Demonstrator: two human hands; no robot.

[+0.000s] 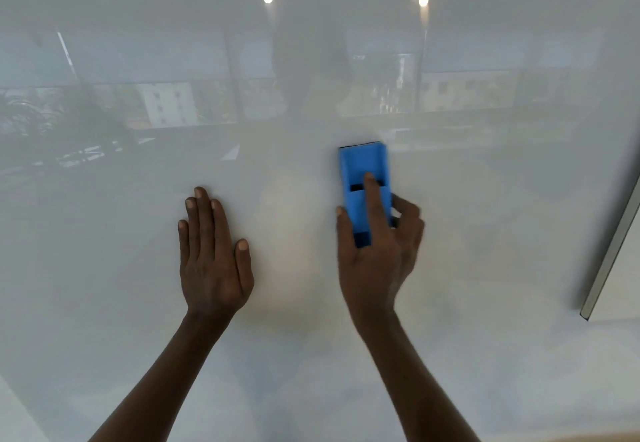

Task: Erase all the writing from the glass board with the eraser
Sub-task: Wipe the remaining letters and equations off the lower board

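Eraser on the board, both hands up

Right hand (377, 254) grips the blue eraser (363, 178) against the board (485, 216), forefinger along its back; left hand (213, 261) lies flat beside it, fingers together, holding nothing.

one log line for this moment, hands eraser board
left hand: flat on board | right hand: holds blue eraser against board | writing: none visible | frame edge: at right

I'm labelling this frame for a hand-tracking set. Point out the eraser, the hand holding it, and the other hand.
eraser (360, 164): head view, upper blue back.
right hand (375, 268): head view, back of the hand gripping the eraser.
left hand (213, 268): head view, back of the flat hand.
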